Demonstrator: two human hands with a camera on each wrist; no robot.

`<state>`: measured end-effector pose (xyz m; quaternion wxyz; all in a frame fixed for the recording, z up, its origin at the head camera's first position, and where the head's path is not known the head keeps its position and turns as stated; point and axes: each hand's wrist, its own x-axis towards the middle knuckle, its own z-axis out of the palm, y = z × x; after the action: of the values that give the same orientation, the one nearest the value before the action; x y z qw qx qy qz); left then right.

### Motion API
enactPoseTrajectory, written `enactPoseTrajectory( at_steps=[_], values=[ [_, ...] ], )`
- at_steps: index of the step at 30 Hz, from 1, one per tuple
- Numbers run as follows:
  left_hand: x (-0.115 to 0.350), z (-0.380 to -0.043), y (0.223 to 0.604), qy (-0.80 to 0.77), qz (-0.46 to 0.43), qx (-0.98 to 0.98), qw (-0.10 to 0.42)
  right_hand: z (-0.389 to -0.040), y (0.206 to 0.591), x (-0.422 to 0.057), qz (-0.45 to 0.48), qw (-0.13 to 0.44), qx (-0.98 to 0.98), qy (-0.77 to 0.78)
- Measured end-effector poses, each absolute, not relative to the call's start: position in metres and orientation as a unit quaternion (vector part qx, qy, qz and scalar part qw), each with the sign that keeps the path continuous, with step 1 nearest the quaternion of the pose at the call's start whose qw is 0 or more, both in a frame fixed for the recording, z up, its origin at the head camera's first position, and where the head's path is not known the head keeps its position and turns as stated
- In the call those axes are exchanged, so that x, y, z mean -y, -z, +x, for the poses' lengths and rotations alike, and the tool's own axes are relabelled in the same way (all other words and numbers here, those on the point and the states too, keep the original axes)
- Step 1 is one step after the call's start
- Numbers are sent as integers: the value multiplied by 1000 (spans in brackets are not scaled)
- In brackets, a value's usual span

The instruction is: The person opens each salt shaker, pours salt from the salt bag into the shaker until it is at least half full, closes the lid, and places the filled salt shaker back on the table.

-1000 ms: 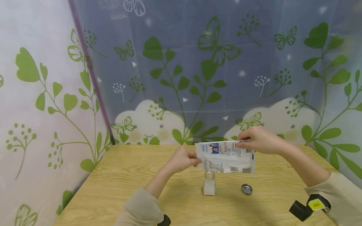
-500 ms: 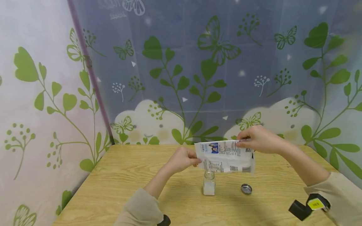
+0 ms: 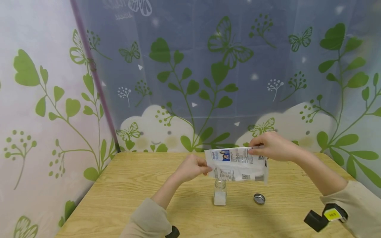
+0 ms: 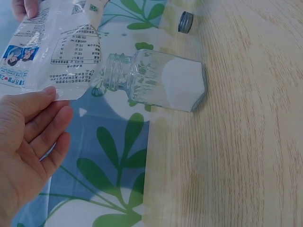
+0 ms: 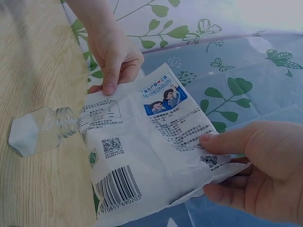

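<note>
A white printed bag of salt (image 3: pixel 235 168) is held tilted over a small glass jar (image 3: pixel 220 191). At its left end, my left hand (image 3: pixel 191 168) pinches the edge between thumb and fingers. My right hand (image 3: pixel 271 147) grips the upper right end, thumb on the printed face in the right wrist view. The bag's lower left corner (image 5: pixel 85 111) lies close to the jar's mouth. White grains fill roughly the lower half of the upright jar, as the left wrist view (image 4: pixel 182 82) shows.
A round silver lid (image 3: pixel 259 199) lies on the wood-grain table (image 3: pixel 125 198), right of the jar. Behind the table hangs a curtain (image 3: pixel 190 82) with leaves and butterflies, and another printed sheet (image 3: pixel 38 115) hangs at the left.
</note>
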<state>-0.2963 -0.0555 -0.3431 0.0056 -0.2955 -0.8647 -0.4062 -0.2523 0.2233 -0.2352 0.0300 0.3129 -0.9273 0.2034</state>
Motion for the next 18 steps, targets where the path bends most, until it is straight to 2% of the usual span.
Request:
enactPoseTrajectory(
  at_steps=[18],
  values=[
    [57,-295,344,410,-303,861,6,-254,234,-221,318,30,927,-199]
  ],
)
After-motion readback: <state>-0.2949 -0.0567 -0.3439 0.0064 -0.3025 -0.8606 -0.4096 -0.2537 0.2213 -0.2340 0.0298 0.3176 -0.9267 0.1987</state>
